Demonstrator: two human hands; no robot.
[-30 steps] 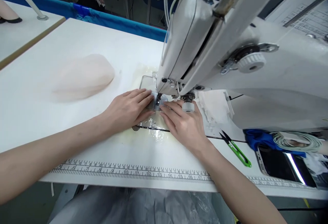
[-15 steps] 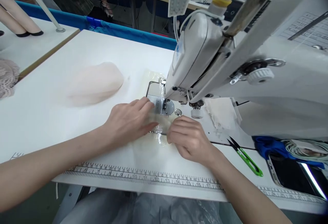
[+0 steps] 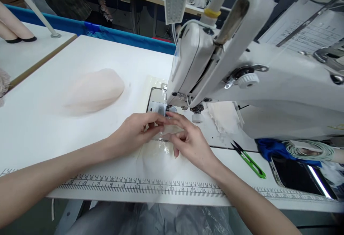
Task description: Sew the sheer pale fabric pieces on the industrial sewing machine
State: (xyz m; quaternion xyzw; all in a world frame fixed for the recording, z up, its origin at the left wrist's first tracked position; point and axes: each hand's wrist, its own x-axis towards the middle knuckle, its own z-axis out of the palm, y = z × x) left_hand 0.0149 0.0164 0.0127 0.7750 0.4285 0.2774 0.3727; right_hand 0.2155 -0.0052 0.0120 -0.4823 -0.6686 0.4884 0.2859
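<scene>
My left hand [image 3: 138, 131] is closed in a pinch just in front of the needle plate [image 3: 154, 106] of a white sewing machine [image 3: 193, 56]. My right hand [image 3: 189, 138] meets it there, fingertips close together, with the index finger stretched toward the presser foot. Between them is a thin, sheer pale fabric [image 3: 156, 158], which hangs down over the table toward the front edge. Its outline is faint against the white top. The fingers partly cover the foot and needle.
A sheer beige fabric piece [image 3: 98, 90] lies to the left. Folded pale cloth [image 3: 224, 115] rests under the machine arm. Green thread snips [image 3: 249, 161], a phone [image 3: 298, 176] and a coiled cable [image 3: 309, 150] are at the right. A ruler strip [image 3: 145, 186] runs along the front edge.
My hands have drawn together at the needle plate; the right hand moved up and left, and its curled fingers opened out into a pinch. The view has shifted slightly to the right.
</scene>
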